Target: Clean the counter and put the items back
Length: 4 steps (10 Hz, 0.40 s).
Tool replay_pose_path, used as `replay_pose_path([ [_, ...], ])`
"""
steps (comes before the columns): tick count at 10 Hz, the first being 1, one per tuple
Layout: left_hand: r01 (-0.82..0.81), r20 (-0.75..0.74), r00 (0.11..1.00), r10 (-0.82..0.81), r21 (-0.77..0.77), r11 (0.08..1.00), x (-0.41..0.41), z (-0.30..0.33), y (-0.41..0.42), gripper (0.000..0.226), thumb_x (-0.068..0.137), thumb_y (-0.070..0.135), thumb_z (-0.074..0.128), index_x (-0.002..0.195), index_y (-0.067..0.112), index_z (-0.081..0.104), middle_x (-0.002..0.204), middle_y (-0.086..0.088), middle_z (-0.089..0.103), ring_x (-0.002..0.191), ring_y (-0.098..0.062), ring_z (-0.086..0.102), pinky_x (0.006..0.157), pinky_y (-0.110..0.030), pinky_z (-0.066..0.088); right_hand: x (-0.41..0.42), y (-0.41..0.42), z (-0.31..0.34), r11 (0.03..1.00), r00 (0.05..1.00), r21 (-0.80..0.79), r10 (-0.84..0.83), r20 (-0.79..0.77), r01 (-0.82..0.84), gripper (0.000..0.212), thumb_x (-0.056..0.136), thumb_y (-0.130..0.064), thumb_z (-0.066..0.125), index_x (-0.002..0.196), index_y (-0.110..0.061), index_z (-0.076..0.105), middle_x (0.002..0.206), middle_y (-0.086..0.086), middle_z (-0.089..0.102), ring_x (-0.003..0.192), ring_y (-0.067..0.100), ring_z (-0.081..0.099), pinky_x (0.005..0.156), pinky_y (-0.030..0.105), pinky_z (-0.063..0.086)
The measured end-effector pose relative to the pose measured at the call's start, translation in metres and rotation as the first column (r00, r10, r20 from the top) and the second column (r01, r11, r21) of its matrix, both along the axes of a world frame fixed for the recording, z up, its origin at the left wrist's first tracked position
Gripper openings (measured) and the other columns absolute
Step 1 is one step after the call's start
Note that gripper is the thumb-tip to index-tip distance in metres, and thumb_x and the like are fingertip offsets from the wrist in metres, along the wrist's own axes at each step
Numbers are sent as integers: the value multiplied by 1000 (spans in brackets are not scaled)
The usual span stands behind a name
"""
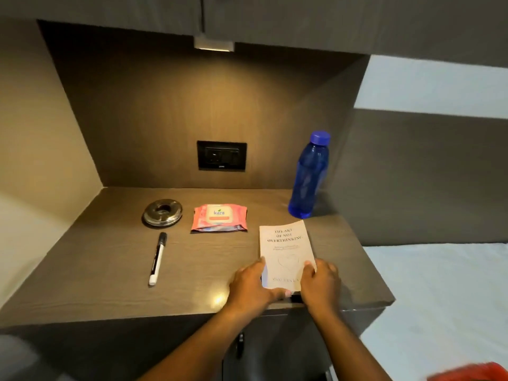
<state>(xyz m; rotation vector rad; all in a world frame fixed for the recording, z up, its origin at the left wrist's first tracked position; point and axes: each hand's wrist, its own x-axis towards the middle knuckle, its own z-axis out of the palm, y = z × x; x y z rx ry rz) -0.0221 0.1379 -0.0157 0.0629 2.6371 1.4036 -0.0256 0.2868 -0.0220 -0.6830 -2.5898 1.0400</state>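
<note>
Two hands grip the near end of a pale book (pixel 286 251) that lies flat on the counter (pixel 110 270) toward its near right corner. The left hand (pixel 251 287) curls its fingers (pixel 258 266) over the book's left edge, with the thumb laid along the bottom edge near the counter's front lip. The right hand (pixel 320 284) closes on the right edge, its fingers (pixel 309 266) resting on the cover; how far they reach underneath cannot be told. The hands cover the lower corners of the cover, and the line of print between them is too blurred to read, though the title near the top reads clearly enough. Left of the book, a black and white marker (pixel 157 258) lies well apart, running near to far. Farther back sit a pink packet of wipes (pixel 219 218) and, to its left, a round shiny metal dish (pixel 162 212) whose make is hard to judge. A blue bottle (pixel 309 177) with a blue cap stands upright at the far right, just beyond the book. A dark socket plate (pixel 221 155) is set in the back wall under a small lamp (pixel 214 43). At the bottom right corner something red (pixel 478 372) is cut off by the frame edge and blurred beyond telling.
</note>
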Motion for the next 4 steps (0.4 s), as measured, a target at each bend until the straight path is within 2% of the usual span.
replay_pose_path([
  [1, -58, -38, 998, 50, -280, 958, -1, -5, 10, 88, 67, 54, 77, 141, 25, 39, 144, 2, 46, 129, -20, 42, 107, -40, 38, -4, 4, -2, 979, 997, 197, 42, 64, -54, 31, 98, -38, 47, 111, -14, 62, 115, 7, 60, 100, 20, 56, 85, 33, 49],
  [2, -59, -28, 998, 52, -384, 921, 0, -8, 13, 91, 74, 56, 70, 148, 23, 29, 156, 0, 29, 142, -22, 25, 114, -41, 22, -4, 9, -3, 951, 991, 295, 65, 113, -96, 34, 97, -43, 47, 112, -17, 63, 115, 3, 59, 98, 16, 54, 83, 28, 47],
  [3, -38, -33, 999, 26, -408, 912, 2, -5, 13, 90, 75, 58, 69, 148, 22, 28, 156, 0, 29, 143, -22, 23, 114, -42, 22, -3, 11, -4, 930, 985, 340, 94, 147, -139, 35, 96, -46, 49, 113, -19, 63, 113, 2, 57, 91, 13, 51, 75, 23, 43],
  [4, -33, -72, 997, 8, -368, 929, 4, 6, 6, 78, 72, 53, 73, 137, 26, 40, 142, 1, 48, 129, -20, 43, 105, -43, 40, -3, 12, 4, 950, 981, 273, 111, 158, -151, 38, 95, -49, 49, 112, -17, 63, 109, 3, 56, 85, 12, 47, 70, 22, 44],
])
